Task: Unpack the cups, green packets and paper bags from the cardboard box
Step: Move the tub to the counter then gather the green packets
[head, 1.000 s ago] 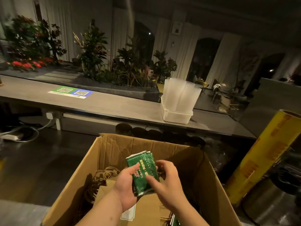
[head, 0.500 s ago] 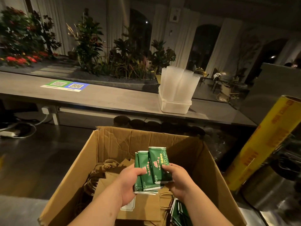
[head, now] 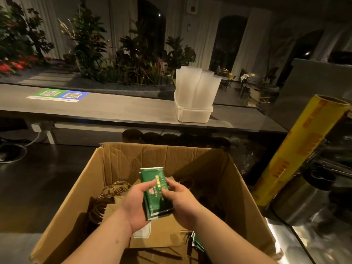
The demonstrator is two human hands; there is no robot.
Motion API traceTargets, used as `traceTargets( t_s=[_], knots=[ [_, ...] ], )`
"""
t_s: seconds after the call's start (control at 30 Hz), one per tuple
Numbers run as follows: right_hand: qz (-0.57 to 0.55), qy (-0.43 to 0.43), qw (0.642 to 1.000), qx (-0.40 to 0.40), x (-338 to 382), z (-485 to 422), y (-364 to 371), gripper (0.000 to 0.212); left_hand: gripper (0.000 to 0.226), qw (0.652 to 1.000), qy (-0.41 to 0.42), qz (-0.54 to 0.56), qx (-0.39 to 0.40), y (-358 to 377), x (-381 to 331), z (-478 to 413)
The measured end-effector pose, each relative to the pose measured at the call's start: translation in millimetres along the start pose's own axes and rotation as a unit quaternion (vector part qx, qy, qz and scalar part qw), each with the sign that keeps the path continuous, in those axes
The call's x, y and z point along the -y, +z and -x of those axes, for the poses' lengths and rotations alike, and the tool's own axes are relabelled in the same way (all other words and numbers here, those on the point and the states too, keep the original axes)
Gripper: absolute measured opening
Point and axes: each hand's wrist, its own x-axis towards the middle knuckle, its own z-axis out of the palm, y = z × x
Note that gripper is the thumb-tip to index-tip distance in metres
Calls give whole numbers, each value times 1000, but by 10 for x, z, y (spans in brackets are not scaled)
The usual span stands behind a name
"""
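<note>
Beyond your hands, the long grey desk runs across the view, well apart from them. Under both your forearms sits the open brown cardboard box, its far wall standing just past your fingers. To the right of your right hand, a tall yellow roll of film leans outside the box. Far ahead of your right hand, on the desk, a white plastic tub holds upright stacks of clear plastic cups. Below your hands, flat brown paper bags with twisted cord handles lie in the bottom of the box, the handles showing to the left of your left hand. Your left hand is wrapped around the left edge of a stack of green foil packets, thumb across the front. Your right hand is closed on the stack's right edge, fingers curled over the face. The stack stands nearly upright between your palms, above the bags. More green packets lie low in the box under your right forearm.
</note>
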Motion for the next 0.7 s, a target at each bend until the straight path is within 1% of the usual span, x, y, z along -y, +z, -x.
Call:
traceTargets(
  t_s=[0.07,0.1,0.13,0.2,0.27,0.3,0.33,0.37,0.4,0.47,0.53,0.57,0.6,0.7],
  knots=[
    [23,5,1000,16,-4,-11,60,38,40,1000,2,2,-11,-12,-4,-2],
    [38,7,999,5,6,-56,-3,39,41,1000,-2,7,-13,-9,3,-18],
    [52,8,998,-21,21,-118,-98,41,42,1000,-5,15,-16,-9,2,-27],
    [90,-4,990,-106,91,-233,-411,27,43,999,-1,38,-25,-23,-6,-32],
    [161,1,963,-215,142,-273,-843,17,45,997,-1,64,-31,-23,4,-40],
    [203,20,943,-265,134,-277,-1049,16,47,997,-2,71,-30,-24,10,-44],
    [250,49,920,-299,101,-285,-1232,20,48,997,-2,78,-24,-21,14,-52],
    [292,86,901,-309,58,-291,-1372,27,49,996,-1,82,-17,-20,15,-60],
    [330,126,889,-291,8,-302,-1469,35,50,996,3,84,-14,-21,15,-69],
    [398,194,873,-205,-95,-312,-1529,59,52,996,10,88,-12,-20,4,-74],
    [452,234,852,-120,-169,-292,-1503,82,54,995,13,97,-14,-17,-6,-77],
    [462,246,847,-91,-177,-263,-1470,87,54,995,12,101,-18,-20,-7,-78],
    [466,247,846,-74,-218,-262,-1448,86,53,994,9,106,-21,-33,-2,-82],
    [504,231,830,-61,-282,-248,-1367,76,50,993,5,113,-29,-31,11,-104]
  ],
)
